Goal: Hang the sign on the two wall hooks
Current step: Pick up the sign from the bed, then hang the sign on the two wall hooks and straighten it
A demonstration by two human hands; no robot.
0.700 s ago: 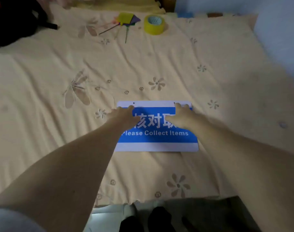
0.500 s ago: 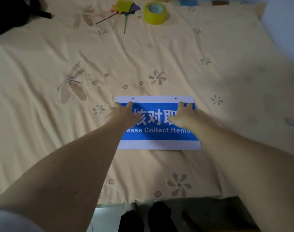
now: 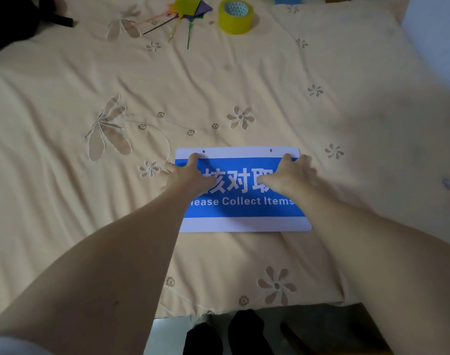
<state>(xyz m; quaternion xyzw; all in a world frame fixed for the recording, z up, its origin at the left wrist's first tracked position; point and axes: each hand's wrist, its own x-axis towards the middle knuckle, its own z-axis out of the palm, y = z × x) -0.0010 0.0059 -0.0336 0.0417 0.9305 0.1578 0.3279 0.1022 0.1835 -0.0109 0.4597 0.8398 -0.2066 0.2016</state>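
A blue and white sign [image 3: 241, 211] reading "Please Collect Items" lies flat on the bed, with two small holes along its top strip. My left hand [image 3: 189, 176] is at the sign's left edge, thumb on top and fingers spread past the edge onto the sheet. At the right edge, my right hand [image 3: 294, 175] has its fingers curled over the side. Both hands grip the sign's sides. No wall hooks are in view.
The bed has a beige flowered sheet [image 3: 218, 85]. At its far side are a yellow tape roll [image 3: 235, 16], coloured paper with thin ties [image 3: 190, 11] and a black bag [image 3: 11, 21]. A pale wall [image 3: 441, 37] rises at the right. My feet [image 3: 229, 334] stand at the bed's near edge.
Both hands slid outward from the sign's middle to its left and right edges. The view tilted down slightly, so the sign sits lower in the frame.
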